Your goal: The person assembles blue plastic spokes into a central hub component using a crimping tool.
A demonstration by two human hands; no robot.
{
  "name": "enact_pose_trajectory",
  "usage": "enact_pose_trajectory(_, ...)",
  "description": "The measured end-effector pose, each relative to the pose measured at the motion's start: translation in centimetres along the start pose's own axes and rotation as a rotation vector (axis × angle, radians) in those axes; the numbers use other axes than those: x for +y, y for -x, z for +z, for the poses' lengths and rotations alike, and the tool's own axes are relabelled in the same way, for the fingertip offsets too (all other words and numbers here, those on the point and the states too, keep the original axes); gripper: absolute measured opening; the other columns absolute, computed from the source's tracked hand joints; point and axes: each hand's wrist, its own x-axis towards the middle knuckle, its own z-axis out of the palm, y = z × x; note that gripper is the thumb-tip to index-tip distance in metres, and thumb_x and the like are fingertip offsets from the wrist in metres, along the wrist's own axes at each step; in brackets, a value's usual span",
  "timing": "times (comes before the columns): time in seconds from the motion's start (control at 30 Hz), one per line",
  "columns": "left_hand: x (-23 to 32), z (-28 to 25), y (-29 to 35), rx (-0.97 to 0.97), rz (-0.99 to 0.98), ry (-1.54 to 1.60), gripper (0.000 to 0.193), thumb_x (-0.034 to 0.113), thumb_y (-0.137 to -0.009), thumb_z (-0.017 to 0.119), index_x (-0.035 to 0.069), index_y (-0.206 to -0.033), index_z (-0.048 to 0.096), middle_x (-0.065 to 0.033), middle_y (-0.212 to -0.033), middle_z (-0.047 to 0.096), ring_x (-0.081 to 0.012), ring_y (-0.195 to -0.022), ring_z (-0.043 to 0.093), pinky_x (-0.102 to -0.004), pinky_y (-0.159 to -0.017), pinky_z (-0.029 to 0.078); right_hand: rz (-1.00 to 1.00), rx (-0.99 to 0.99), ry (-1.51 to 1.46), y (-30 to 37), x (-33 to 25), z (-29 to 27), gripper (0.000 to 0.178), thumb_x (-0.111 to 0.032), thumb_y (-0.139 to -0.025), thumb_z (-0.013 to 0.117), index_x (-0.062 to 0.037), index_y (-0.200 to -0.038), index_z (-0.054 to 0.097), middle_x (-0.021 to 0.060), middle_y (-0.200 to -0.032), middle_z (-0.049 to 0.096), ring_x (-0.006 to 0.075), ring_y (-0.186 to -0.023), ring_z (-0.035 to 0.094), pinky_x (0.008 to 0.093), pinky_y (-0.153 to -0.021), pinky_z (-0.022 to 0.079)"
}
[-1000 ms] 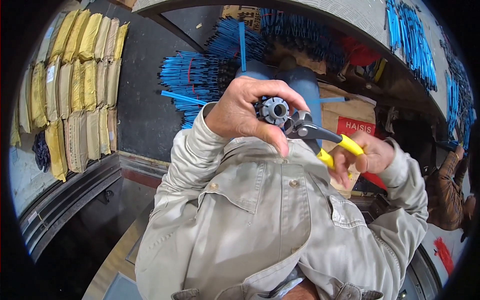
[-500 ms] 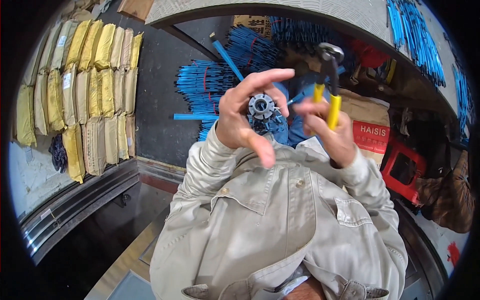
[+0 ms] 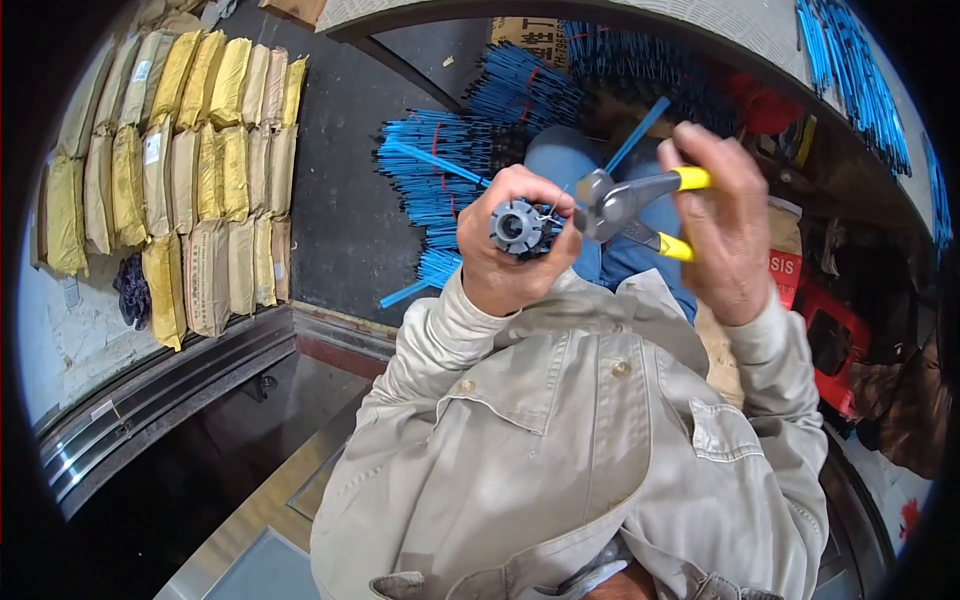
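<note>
My left hand is closed round a grey round hub with slots about its rim and a hole in the middle. Dark parts and thin wire ends show beside the hub, near the left thumb. Long blue strips stick out past the hand; where they join the hub is hidden. In my right hand is a pair of yellow-handled end-cutting pliers, its handles spread. The pliers' head points left, close to the left fingertips and a thin wire; whether the jaws touch the wire I cannot tell.
Bundles of blue black-tipped rods lie on the dark floor ahead, tied with red. Wrapped yellow and tan packages are stacked at the left. A table edge crosses overhead, with more blue rods on it. A red frame stands at the right.
The left hand has gone from spread fingers to closed round the hub. The pliers have swung from upright to pointing left, their head now beside the left fingertips, and their handles have spread.
</note>
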Motion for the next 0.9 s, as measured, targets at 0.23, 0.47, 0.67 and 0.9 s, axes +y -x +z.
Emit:
enact_pose_trajectory(0.23,-0.3,0.0,-0.3,-0.072,-0.078,0.159,0.027,-0.004,-0.062,0.071,0.003,-0.083,0.055,-0.0047,-0.074,0.060,-0.0132,-0.065,0.057,-0.0244,-0.060,0.044,-0.409,0.207,0.727,-2.5,1.8,-1.3,0.042,-0.024,-0.087,0.059,-0.0216,-0.128,0.048,-0.0018,-0.127,0.044,0.0151,-0.122,0.040,0.0398,-0.109,0.017)
enact_pose_trajectory(0.47,-0.6,-0.5,-0.8,-0.070,-0.109,0.169,0.028,-0.003,-0.060,0.071,0.003,-0.082,0.055,-0.0053,-0.074,0.059,-0.0126,-0.064,0.055,-0.0239,-0.060,0.044,-0.334,0.530,0.712,-2.1,1.9,2.0,0.037,-0.029,-0.074,0.068,-0.0256,-0.110,0.061,-0.0092,-0.118,0.049,0.0051,-0.114,0.045,0.0388,-0.106,0.023)
enact_pose_trajectory(0.67,-1.4,-1.2,-0.3,-0.061,-0.123,0.196,0.029,-0.003,-0.060,0.069,0.002,-0.086,0.056,-0.0055,-0.078,0.059,-0.0125,-0.065,0.055,-0.0234,-0.061,0.044,-0.366,0.046,0.379,-1.5,1.6,-2.2,0.029,-0.028,-0.077,0.070,-0.0124,-0.099,0.061,-0.0006,-0.115,0.052,0.0111,-0.101,0.053,0.0315,-0.084,0.041)
enact_pose_trajectory(0.9,1.1,-1.9,-1.1,-0.355,-0.187,0.220,0.054,0.025,-0.061,0.084,-0.001,-0.101,0.057,-0.0101,-0.083,0.064,-0.0175,-0.078,0.058,-0.0308,-0.071,0.046,-0.064,-1.173,-0.722,-3.6,4.7,-5.7,0.040,-0.025,-0.073,0.075,-0.0019,-0.098,0.055,0.0111,-0.106,0.056,0.0251,-0.062,0.061,0.0320,-0.053,0.049)
